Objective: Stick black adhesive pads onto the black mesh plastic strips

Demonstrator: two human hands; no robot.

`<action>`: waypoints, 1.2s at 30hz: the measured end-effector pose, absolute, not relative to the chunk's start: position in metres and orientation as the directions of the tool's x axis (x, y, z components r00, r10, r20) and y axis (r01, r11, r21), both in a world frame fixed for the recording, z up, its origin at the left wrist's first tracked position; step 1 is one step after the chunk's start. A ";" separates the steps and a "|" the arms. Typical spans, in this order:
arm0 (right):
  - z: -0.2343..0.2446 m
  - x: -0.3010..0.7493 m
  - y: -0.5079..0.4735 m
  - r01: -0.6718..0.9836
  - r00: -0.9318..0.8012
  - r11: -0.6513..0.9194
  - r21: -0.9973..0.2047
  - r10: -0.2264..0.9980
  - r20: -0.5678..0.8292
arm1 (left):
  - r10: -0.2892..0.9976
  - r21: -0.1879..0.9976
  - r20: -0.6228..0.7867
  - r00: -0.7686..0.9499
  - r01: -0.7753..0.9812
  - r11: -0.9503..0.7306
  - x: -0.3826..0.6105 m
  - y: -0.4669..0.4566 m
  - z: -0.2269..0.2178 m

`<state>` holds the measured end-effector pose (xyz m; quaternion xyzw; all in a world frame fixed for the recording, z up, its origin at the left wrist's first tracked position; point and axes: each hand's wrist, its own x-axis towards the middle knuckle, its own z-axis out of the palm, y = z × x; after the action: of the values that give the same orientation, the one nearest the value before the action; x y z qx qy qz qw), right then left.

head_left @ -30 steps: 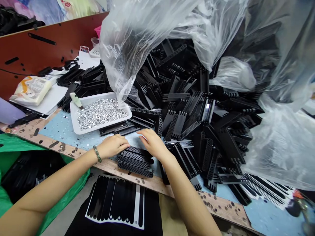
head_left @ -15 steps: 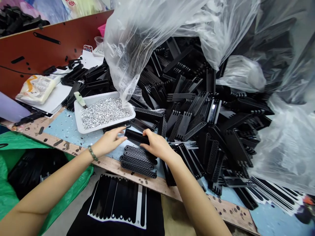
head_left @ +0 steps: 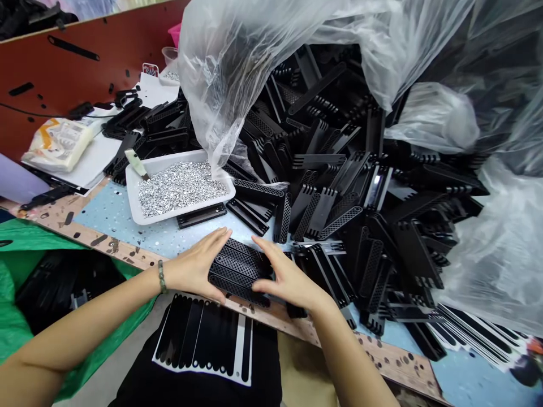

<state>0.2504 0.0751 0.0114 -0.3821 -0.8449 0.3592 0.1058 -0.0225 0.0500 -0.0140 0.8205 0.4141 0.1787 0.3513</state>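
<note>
On the table's near edge lies a row of several long black plastic bars [head_left: 240,270] with a lattice texture on top, side by side. My left hand [head_left: 193,265], a bead bracelet [head_left: 162,277] at its wrist, frames the left end of the row with thumb and fingers spread. Around the right end is my right hand [head_left: 291,277], its thumb and fingers also apart. Whether the palms press on the bar ends I cannot tell. Below, on a dark lap, rests a white sheet with black strip stickers [head_left: 201,336].
A white tray [head_left: 134,204] of small silvery pieces, with a pale-handled tool [head_left: 136,163] in it, stands behind my left hand. Black bars [head_left: 322,209] are heaped at the right under clear plastic sheeting [head_left: 212,73]. At lower left hangs a green bag [head_left: 127,316].
My right hand has let go of a black bar, which now lies in the row. Both hands have moved nearer to me, to the row's two ends.
</note>
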 end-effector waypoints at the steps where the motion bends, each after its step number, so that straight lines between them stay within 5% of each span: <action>1: 0.013 0.251 0.068 0.584 -0.691 0.464 -0.666 0.714 -0.108 | 0.799 0.704 0.004 0.601 0.566 -0.429 -0.020 0.047 -0.016; 11: -0.030 0.221 0.037 0.622 -0.461 0.466 -0.629 0.867 0.187 | 0.877 0.699 0.070 0.475 0.604 -0.383 0.002 0.038 -0.024; 16: -0.006 0.223 0.060 0.628 -0.413 0.492 -0.603 0.867 0.278 | 0.867 0.648 0.097 0.489 0.630 -0.428 -0.009 0.041 -0.007; 19: 0.022 0.195 0.100 0.593 -0.338 0.505 -0.628 0.863 0.375 | 0.933 0.590 0.192 0.304 0.724 -0.357 -0.037 0.070 0.024; 22: 0.041 0.140 0.152 0.581 -0.517 0.588 -0.563 0.801 0.303 | 0.967 0.469 0.224 0.122 0.856 -0.217 -0.074 0.115 0.050; 25: 0.045 0.081 0.194 0.738 -0.611 0.567 -0.365 0.792 -0.004 | 1.000 0.214 0.018 0.006 0.977 -0.010 -0.101 0.154 0.052; 27: 0.041 0.054 0.208 0.769 -0.602 0.550 -0.326 0.795 -0.078 | 0.997 0.138 -0.077 0.027 0.990 -0.016 -0.109 0.168 0.043; 36: 0.022 0.051 0.210 0.764 -0.584 0.555 -0.330 0.812 0.015 | 0.983 0.242 0.160 0.095 0.961 -0.133 -0.118 0.166 0.022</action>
<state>0.0512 0.2095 0.0221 -0.4487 -0.8779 0.1454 0.0830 -0.1179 0.1662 0.0219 0.7391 0.6575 0.1414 0.0376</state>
